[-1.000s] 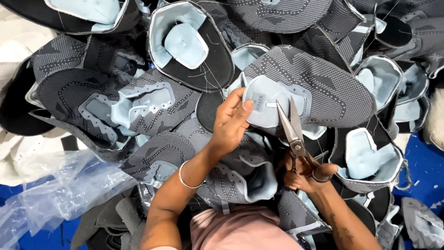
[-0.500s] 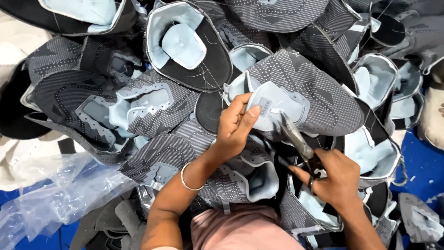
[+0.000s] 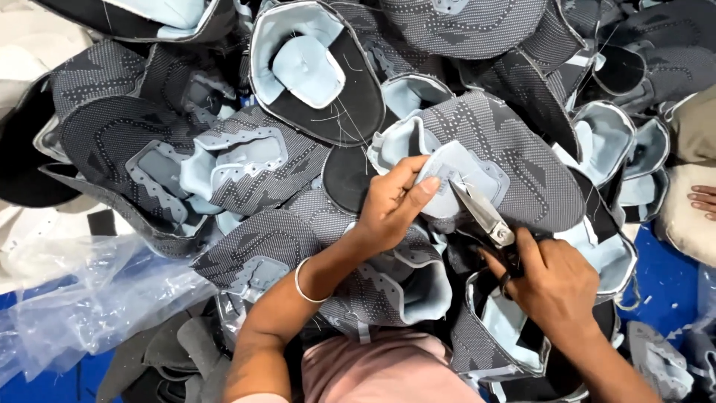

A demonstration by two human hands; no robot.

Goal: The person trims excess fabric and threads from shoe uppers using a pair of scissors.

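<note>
Your left hand (image 3: 391, 205) pinches the pale blue padded tongue (image 3: 455, 175) of the grey patterned knit shoe upper (image 3: 514, 160), which lies on top of the heap just right of centre. Thumb and fingers are clamped on the tongue's near edge, holding it up off the knit. Your right hand (image 3: 556, 280) is closed through the handles of the small steel scissors (image 3: 483, 213); the blades are closed or nearly so, and their tips touch the tongue beside your left fingertips. Expect the upper to be light and limp: knit fabric with foam lining, no sole, so it folds wherever it is unsupported. Grip it at a stitched edge or at the tongue, where the layers are thickest and give firm purchase. The knit face looks rough enough not to slip. Loose threads trail across neighbouring uppers. A clear plastic bag (image 3: 89, 298) lies at near left, and another person's fingers (image 3: 702, 200) rest at far right.
</note>
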